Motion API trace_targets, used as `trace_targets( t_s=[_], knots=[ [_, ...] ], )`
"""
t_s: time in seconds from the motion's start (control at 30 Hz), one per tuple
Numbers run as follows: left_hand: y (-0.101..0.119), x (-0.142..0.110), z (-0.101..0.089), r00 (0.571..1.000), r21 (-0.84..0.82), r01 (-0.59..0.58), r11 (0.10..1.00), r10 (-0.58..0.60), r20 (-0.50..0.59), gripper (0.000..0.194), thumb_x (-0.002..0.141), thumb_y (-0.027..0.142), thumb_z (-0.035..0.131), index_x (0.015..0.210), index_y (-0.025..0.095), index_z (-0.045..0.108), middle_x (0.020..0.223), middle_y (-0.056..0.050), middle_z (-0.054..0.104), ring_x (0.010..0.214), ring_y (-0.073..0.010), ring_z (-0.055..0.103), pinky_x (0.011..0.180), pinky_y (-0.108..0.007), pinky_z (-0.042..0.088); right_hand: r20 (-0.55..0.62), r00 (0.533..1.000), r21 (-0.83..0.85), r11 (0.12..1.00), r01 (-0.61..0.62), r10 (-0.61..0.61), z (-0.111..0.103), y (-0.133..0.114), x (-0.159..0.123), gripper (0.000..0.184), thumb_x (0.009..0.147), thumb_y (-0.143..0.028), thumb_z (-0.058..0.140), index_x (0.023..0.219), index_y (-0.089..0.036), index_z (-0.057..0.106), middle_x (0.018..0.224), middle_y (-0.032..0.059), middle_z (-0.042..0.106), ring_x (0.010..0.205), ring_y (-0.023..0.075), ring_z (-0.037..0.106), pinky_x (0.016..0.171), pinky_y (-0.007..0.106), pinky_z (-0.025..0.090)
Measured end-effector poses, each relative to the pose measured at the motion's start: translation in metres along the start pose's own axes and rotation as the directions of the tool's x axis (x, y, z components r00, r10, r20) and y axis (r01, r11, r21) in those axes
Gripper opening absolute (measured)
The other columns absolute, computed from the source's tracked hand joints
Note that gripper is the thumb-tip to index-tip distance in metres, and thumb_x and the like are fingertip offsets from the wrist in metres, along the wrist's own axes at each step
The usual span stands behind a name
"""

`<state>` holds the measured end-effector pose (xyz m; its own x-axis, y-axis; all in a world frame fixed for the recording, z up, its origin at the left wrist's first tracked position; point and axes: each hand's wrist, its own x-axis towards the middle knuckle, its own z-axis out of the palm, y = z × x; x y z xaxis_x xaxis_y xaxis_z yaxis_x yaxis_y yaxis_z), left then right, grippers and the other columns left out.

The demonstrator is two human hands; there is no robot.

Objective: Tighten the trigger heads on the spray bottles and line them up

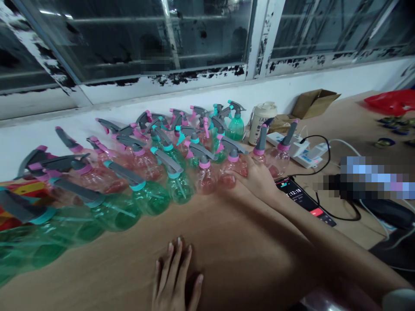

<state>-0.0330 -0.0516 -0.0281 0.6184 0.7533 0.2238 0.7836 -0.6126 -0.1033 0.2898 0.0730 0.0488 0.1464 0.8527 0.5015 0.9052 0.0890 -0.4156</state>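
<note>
My right hand [257,177] reaches out to the front row of spray bottles, its fingers curled round the body of a pink spray bottle [234,166] with a grey trigger head. Left of that one stands another pink spray bottle [205,177], close to my fingertips. A green spray bottle [180,185] with a turquoise collar comes after it in the row. Low in the view, my left hand [175,280] lies flat on the brown tabletop [207,242], fingers stretched out, holding nothing.
Many more pink and green bottles crowd toward the wall, such as a green bottle [236,127] at the back. To the right are a lidded cup [262,123], a cardboard box [313,103], a power strip [304,151] with cables, a phone [304,201] and a red bag [392,103].
</note>
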Motion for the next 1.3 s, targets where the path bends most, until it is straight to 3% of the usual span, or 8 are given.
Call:
trace_targets(
  t_s=[0.1,0.23,0.4,0.67,0.83,1.1,1.3],
  knots=[
    [-0.001,0.0,-0.001,1.0,0.035,-0.007,0.999,0.007,0.002,0.057,0.092,0.033,0.04,0.147,0.022,0.028,0.144,-0.008,0.044,0.132,-0.0301,0.041,0.098,-0.05,0.042,-0.016,1.0,0.08,0.997,-0.023,0.024,-0.011,0.002,-0.012,0.054,0.083,-0.051,0.056,0.125,-0.016,0.052,0.109,0.0157,0.068,0.097,0.0341,0.065,0.076,0.044,0.052],
    [-0.002,0.002,-0.002,0.999,0.04,-0.04,0.998,0.041,-0.026,0.065,0.092,0.035,0.04,0.151,0.019,0.018,0.144,-0.01,0.044,0.129,-0.0309,0.045,0.095,-0.049,0.045,-0.057,0.994,0.151,0.985,-0.088,0.098,-0.035,0.016,-0.028,0.04,0.085,-0.049,0.055,0.111,-0.019,0.061,0.096,0.0097,0.072,0.073,0.0248,0.069,0.064,0.036,0.052],
    [0.002,0.008,-0.004,0.995,0.052,-0.005,0.999,0.01,-0.101,0.071,0.092,0.037,0.041,0.152,0.016,0.009,0.145,-0.013,0.042,0.127,-0.0321,0.047,0.095,-0.048,0.044,-0.134,0.976,0.097,0.983,-0.158,0.17,-0.053,0.043,-0.025,0.038,0.085,-0.051,0.053,0.102,-0.019,0.063,0.096,0.009,0.073,0.07,0.0221,0.069,0.064,0.035,0.051],
    [0.005,0.011,-0.002,0.994,0.029,0.029,0.999,-0.026,-0.107,0.073,0.091,0.039,0.044,0.152,0.018,0.01,0.145,-0.012,0.041,0.128,-0.0327,0.046,0.097,-0.047,0.044,-0.095,0.978,-0.12,0.973,-0.195,0.185,-0.037,0.046,0.009,0.055,0.082,-0.062,0.051,0.117,-0.02,0.058,0.107,0.0134,0.071,0.092,0.0346,0.066,0.07,0.043,0.049],
    [0.007,0.011,0.0,0.995,0.041,0.032,0.999,-0.028,-0.091,0.073,0.091,0.038,0.042,0.152,0.018,0.006,0.146,-0.013,0.04,0.128,-0.0335,0.046,0.096,-0.049,0.045,-0.036,0.971,-0.229,0.944,-0.237,0.235,-0.031,0.043,0.022,0.047,0.083,-0.058,0.05,0.104,-0.018,0.064,0.093,0.0176,0.071,0.083,0.0369,0.067,0.064,0.042,0.047],
    [0.009,0.012,-0.003,0.995,0.03,0.06,0.998,-0.057,-0.086,0.074,0.091,0.039,0.044,0.152,0.022,0.007,0.147,-0.011,0.04,0.128,-0.0338,0.046,0.097,-0.05,0.044,0.098,0.985,-0.131,0.983,-0.132,0.146,-0.048,0.055,0.023,0.026,0.081,-0.042,0.054,0.09,-0.021,0.065,0.081,0.0106,0.071,0.076,0.0293,0.066,0.061,0.034,0.044],
    [0.011,0.014,-0.002,0.996,-0.012,0.06,0.998,-0.06,-0.058,0.075,0.091,0.036,0.044,0.152,0.021,0.004,0.147,-0.011,0.04,0.128,-0.0344,0.045,0.095,-0.051,0.046,0.187,0.981,-0.033,0.999,-0.039,0.044,-0.059,0.065,0.016,0.026,0.079,-0.041,0.056,0.089,-0.019,0.065,0.076,0.0081,0.068,0.067,0.0244,0.064,0.057,0.03,0.041]
  ],
)
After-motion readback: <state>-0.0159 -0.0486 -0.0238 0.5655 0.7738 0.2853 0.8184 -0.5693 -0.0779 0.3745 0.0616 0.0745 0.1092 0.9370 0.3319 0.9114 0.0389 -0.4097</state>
